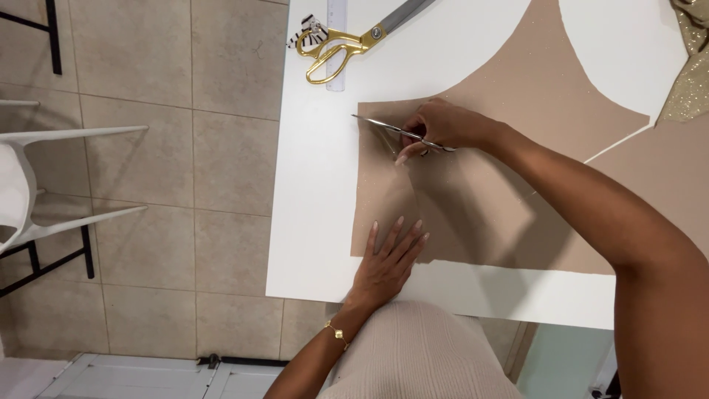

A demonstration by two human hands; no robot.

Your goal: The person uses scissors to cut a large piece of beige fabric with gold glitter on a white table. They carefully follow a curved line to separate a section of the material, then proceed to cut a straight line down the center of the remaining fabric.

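Observation:
A beige piece of fabric (509, 177) with curved cut edges lies flat on a white table (317, 199). My right hand (443, 125) grips a pair of silver scissors (391, 131), whose blades point left at the fabric's upper left corner. My left hand (388, 258) rests flat, fingers spread, on the fabric's lower left edge. A gold bracelet (338, 334) is on my left wrist.
Gold-handled scissors (347, 43) lie on a clear ruler (336, 44) at the table's top left, beside a small striped clip (310, 29). Glittery gold fabric (690, 59) hangs at the upper right. A white chair (29, 185) stands on the tiled floor at left.

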